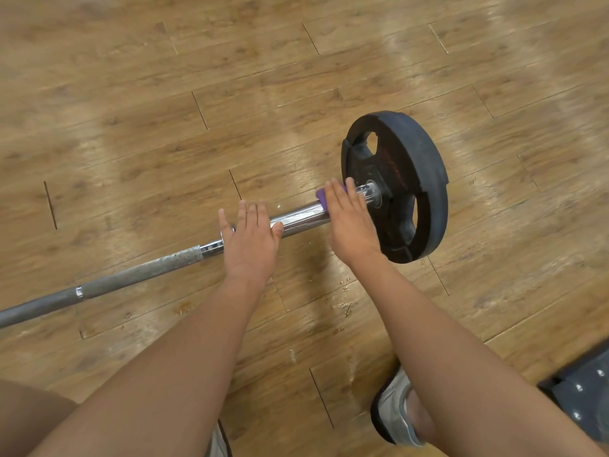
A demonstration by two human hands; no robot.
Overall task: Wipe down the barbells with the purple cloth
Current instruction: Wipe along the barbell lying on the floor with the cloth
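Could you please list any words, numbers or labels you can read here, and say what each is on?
Nothing here is legible.
Weight plate: faint reddish marks on its face, too blurred to read.
Barbell shaft: a small pale mark, too small to read.

Right hand (349,219), purple cloth (321,194) on barbell (298,218)

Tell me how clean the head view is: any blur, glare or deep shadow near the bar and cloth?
Head view: motion blur smears the floor toward the top edge; pale glare streaks cross it nearer the bar; the chrome sleeve shines but reads clearly; the purple cloth shows only as a sliver beside the right hand; the weight plate is dark, with little detail.
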